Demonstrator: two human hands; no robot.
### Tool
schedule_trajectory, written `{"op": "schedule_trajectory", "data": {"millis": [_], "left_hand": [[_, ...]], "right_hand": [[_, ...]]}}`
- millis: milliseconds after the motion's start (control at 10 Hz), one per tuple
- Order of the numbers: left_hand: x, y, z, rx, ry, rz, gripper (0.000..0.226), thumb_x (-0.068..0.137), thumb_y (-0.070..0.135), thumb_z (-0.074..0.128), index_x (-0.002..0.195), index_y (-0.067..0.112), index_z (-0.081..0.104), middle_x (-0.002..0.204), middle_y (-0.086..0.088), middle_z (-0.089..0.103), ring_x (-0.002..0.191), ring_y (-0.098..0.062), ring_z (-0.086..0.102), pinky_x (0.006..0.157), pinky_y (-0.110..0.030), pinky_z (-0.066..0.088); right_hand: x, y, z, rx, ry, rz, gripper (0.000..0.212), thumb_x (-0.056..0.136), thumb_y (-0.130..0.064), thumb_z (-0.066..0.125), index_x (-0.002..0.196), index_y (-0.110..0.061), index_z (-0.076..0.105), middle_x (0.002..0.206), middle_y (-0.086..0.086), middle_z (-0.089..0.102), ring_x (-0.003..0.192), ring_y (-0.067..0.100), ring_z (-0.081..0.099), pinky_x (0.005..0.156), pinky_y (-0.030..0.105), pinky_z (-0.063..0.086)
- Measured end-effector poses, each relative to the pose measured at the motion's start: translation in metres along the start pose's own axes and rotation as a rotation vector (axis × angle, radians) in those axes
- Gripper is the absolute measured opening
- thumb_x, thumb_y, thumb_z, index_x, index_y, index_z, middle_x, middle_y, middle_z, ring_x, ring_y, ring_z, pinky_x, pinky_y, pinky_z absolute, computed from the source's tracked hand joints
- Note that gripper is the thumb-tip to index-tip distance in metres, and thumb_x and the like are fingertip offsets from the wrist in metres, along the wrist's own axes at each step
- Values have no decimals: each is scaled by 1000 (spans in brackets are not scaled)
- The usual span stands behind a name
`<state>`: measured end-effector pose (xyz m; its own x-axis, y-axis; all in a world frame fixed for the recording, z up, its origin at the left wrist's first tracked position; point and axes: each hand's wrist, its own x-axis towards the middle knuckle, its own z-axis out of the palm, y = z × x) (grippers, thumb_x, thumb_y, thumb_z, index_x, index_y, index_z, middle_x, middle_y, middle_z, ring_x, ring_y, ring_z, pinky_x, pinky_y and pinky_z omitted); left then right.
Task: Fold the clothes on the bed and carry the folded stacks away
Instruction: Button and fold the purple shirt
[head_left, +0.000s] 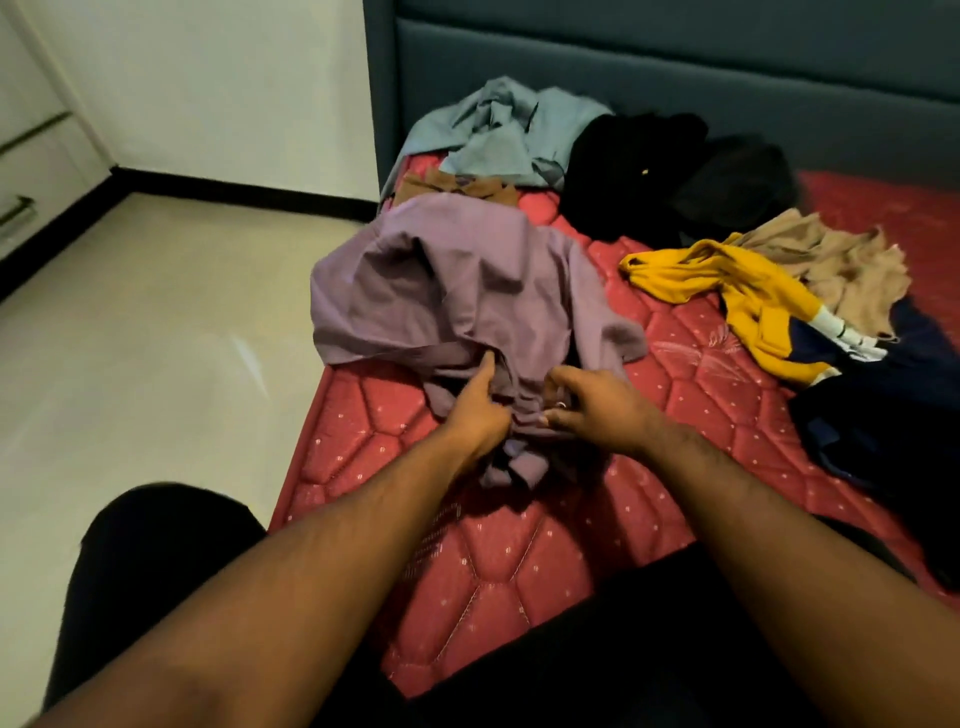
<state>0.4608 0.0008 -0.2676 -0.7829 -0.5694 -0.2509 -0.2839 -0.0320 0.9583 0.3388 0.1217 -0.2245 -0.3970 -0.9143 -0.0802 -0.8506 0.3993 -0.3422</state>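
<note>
A crumpled purple garment (457, 291) lies in the middle of the red quilted mattress (519, 561). My left hand (478, 410) grips a bunched fold at its near edge, thumb up against the cloth. My right hand (597, 410), a ring on one finger, pinches the same bunched edge just to the right. Unfolded clothes lie around it: a light blue shirt (509, 130), a brown piece (457, 189), black garments (670, 171), a yellow top (727, 291), a beige top (841, 270) and a dark navy garment (883, 410).
A teal padded headboard (675, 57) stands behind the bed. The pale tiled floor (156, 338) spreads to the left, up to a white wall and a white drawer unit (26, 171). My dark-clad knees are at the bottom edge.
</note>
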Motion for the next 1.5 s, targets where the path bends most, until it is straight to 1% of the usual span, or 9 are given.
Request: {"op": "schedule_trajectory", "data": {"millis": [200, 400, 500, 700, 900, 1000, 1100, 1300, 1500], "left_hand": [[60, 245, 7, -428, 231, 323, 77, 86, -7, 51, 154, 16, 21, 124, -14, 60, 92, -22, 61, 76, -33, 54], [28, 429, 30, 362, -291, 794, 83, 74, -11, 56, 151, 8, 31, 135, -2, 49, 114, -13, 50, 73, -7, 44], [35, 401, -5, 978, -280, 679, 93, 86, 5, 64, 156, 29, 7, 158, -5, 24, 138, -21, 34, 100, -20, 38], [21, 166, -88, 1295, -455, 464, 108, 81, 12, 59, 142, 59, -17, 149, -13, 40, 124, -30, 49, 104, -37, 41], [-21, 3, -137, 428, -270, -263, 106, 82, -1, 54, 147, 43, -18, 147, 9, 27, 135, -15, 39, 92, -2, 34], [-23, -16, -144, 133, -177, -318, 92, 81, 3, 62, 155, 27, 12, 136, 4, 46, 115, -11, 53, 77, 1, 39], [-25, -16, -132, 155, -19, -177, 35, 71, 23, 76, 100, 4, 72, 92, -11, 70, 79, -25, 66, 69, -35, 54], [22, 33, -105, -495, 671, -4, 22, 77, -1, 63, 75, 16, 77, 82, -6, 75, 77, -27, 72, 77, -42, 60], [-26, 17, 0, 1170, -397, 870, 71, 92, 32, 51, 152, 45, 15, 138, 4, 54, 110, -19, 55, 87, -34, 45]], "right_hand": [[17, 14, -155, 45, 491, 196, 24, 93, -28, 59, 75, -13, 56, 73, 9, 59, 74, 25, 55, 62, 36, 37], [0, 23, -298, 495, 1179, 160, 21, 90, -16, 61, 71, -12, 53, 66, 0, 52, 70, 15, 45, 63, 32, 35], [-22, 30, -294, 288, 906, 32, 25, 78, -14, 77, 66, -10, 55, 63, 0, 49, 64, 10, 44, 59, 30, 36], [-19, 40, -149, -119, -332, 154, 18, 78, -15, 77, 88, -5, 66, 80, 1, 57, 74, 15, 50, 65, 30, 40], [-48, 77, -5, -156, -418, 346, 32, 93, -24, 58, 118, -5, 61, 126, 18, 60, 114, 29, 58, 83, 30, 42], [-53, 78, 38, -108, -414, 301, 75, 74, -44, 62, 135, -4, 45, 136, 16, 51, 123, 27, 51, 98, 26, 37], [-47, 87, 56, -84, -270, 298, 84, 71, -47, 46, 148, -16, 31, 148, 13, 37, 132, 31, 44, 107, 36, 37], [-47, 76, 59, -165, -109, 303, 39, 90, -30, 49, 128, -21, 50, 135, 10, 44, 120, 32, 51, 101, 38, 41], [-39, 86, 48, -276, -223, 286, 52, 98, -27, 41, 148, -22, 28, 144, 11, 44, 126, 30, 50, 103, 41, 41]]}}
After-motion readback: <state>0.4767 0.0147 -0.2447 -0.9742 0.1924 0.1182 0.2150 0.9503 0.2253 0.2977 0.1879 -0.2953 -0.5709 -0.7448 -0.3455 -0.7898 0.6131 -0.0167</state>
